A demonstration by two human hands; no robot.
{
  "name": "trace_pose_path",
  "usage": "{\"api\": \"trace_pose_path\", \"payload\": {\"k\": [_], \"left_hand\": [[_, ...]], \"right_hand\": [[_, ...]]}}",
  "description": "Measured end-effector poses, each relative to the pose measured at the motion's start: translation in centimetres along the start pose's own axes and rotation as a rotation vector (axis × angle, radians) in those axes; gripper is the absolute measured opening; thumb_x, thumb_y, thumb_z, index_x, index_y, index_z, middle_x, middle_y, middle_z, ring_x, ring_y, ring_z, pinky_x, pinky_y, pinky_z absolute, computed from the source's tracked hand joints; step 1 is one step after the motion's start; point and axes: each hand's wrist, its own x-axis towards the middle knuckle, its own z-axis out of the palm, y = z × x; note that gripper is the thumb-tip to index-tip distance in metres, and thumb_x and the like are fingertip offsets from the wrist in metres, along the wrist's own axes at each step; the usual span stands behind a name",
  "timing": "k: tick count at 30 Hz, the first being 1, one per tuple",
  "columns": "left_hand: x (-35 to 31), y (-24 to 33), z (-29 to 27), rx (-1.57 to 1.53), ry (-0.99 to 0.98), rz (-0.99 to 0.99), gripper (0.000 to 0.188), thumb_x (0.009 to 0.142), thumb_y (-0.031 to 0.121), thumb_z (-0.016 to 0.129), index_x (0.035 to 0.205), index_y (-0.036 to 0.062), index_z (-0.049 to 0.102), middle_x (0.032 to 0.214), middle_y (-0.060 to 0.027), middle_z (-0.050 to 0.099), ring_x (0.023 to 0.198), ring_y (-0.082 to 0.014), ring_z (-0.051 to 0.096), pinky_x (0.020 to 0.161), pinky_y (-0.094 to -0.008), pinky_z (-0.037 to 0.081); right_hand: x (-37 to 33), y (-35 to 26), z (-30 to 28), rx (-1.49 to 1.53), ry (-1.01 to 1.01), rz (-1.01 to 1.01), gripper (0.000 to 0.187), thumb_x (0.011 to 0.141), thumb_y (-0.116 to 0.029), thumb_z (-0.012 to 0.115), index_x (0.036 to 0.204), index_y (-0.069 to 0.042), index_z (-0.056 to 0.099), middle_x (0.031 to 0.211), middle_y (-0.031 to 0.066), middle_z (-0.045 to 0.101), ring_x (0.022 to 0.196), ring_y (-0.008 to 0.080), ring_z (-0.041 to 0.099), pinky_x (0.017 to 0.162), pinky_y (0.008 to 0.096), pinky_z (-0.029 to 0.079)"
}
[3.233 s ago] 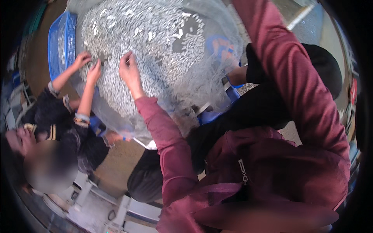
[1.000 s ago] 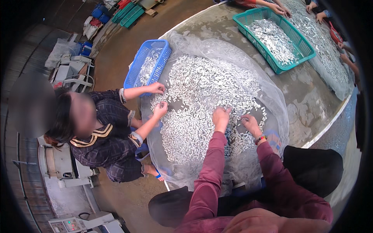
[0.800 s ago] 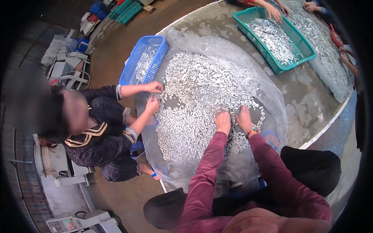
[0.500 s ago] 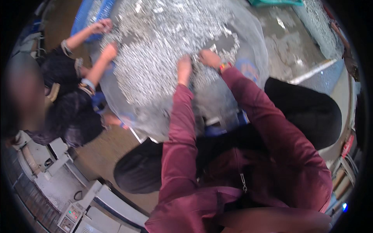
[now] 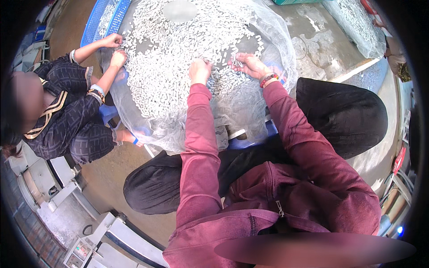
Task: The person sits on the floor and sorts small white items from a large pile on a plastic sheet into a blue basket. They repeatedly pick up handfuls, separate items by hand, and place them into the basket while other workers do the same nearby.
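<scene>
A wide heap of small whitish, rod-shaped pieces [image 5: 165, 76] is spread over a round surface covered with pale netting [image 5: 167, 136]. My left hand [image 5: 200, 70] is over the middle of the heap with its fingers curled together; what they pinch, if anything, is too small to make out. Just to its right, my right hand [image 5: 251, 67] is turned partly palm up, with several of the pieces [image 5: 235, 61] held at its fingers. Beyond that hand, a grey patch of the surface shows between scattered pieces.
At the left a co-worker's hands [image 5: 117, 58] touch the heap's edge. A blue plastic basket [image 5: 119, 17] with similar pieces stands at the far left. Another netted heap [image 5: 357, 27] is at the far right. Pale machinery [image 5: 96, 223] stands at lower left.
My right hand has turned more palm up and moved slightly right, with pieces now visible in it. My left hand has shifted a little left. The co-worker's hands have moved slightly.
</scene>
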Motion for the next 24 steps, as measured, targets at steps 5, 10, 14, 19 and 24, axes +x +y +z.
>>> {"api": "trace_pose_path", "payload": {"k": [5, 10, 14, 19, 24], "left_hand": [[-1.4, -1.9, 4.3, 0.114, 0.116, 0.108, 0.022, 0.071, 0.019, 0.066, 0.082, -0.0004, 0.068, 0.085, -0.0239, 0.065, 0.085, -0.0370, 0.064, 0.074, -0.0434, 0.050], [0.0, -3.6, 2.0, -0.168, 0.053, 0.214, 0.038, 0.078, 0.031, 0.064, 0.102, 0.0026, 0.065, 0.091, -0.0220, 0.065, 0.087, -0.0364, 0.063, 0.078, -0.0447, 0.048], [0.4, -2.7, -1.1, -0.177, 0.094, 0.193, 0.027, 0.068, 0.026, 0.074, 0.085, 0.0065, 0.069, 0.079, -0.0148, 0.066, 0.077, -0.0280, 0.062, 0.072, -0.0373, 0.048], [-0.5, -0.1, -3.7, -1.209, -0.311, 0.009, 0.016, 0.084, 0.023, 0.065, 0.082, 0.0118, 0.053, 0.063, 0.0044, 0.042, 0.055, -0.0073, 0.040, 0.046, -0.0216, 0.033], [-2.8, 3.5, -7.0, -1.868, -0.489, 0.283, 0.016, 0.084, 0.023, 0.057, 0.085, 0.0086, 0.049, 0.083, -0.0038, 0.045, 0.075, -0.0156, 0.044, 0.062, -0.0263, 0.039]], "right_hand": [[-0.6, 0.4, -0.7, 0.121, -0.130, -0.103, 0.028, 0.096, -0.018, 0.044, 0.116, 0.001, 0.050, 0.101, 0.0141, 0.062, 0.082, 0.0198, 0.061, 0.074, 0.0288, 0.051], [-0.8, 1.2, 0.3, 0.008, -0.095, -0.314, 0.026, 0.094, -0.024, 0.045, 0.107, -0.006, 0.059, 0.094, 0.0050, 0.061, 0.085, 0.0172, 0.058, 0.072, 0.0339, 0.049], [0.3, 1.5, 1.3, 0.013, -0.034, -0.107, 0.022, 0.088, -0.028, 0.060, 0.099, -0.009, 0.061, 0.079, -0.0011, 0.058, 0.069, 0.0120, 0.055, 0.062, 0.0277, 0.047], [-0.7, 2.2, 1.2, -0.166, -0.213, -0.447, 0.035, 0.093, -0.032, 0.051, 0.118, -0.007, 0.050, 0.071, -0.0036, 0.045, 0.056, 0.0056, 0.041, 0.046, 0.0186, 0.033], [-0.7, 1.3, 1.8, 0.885, -0.196, -0.011, 0.032, 0.093, -0.037, 0.050, 0.105, -0.008, 0.053, 0.064, -0.0007, 0.040, 0.050, 0.0091, 0.034, 0.042, 0.0229, 0.027]]}}
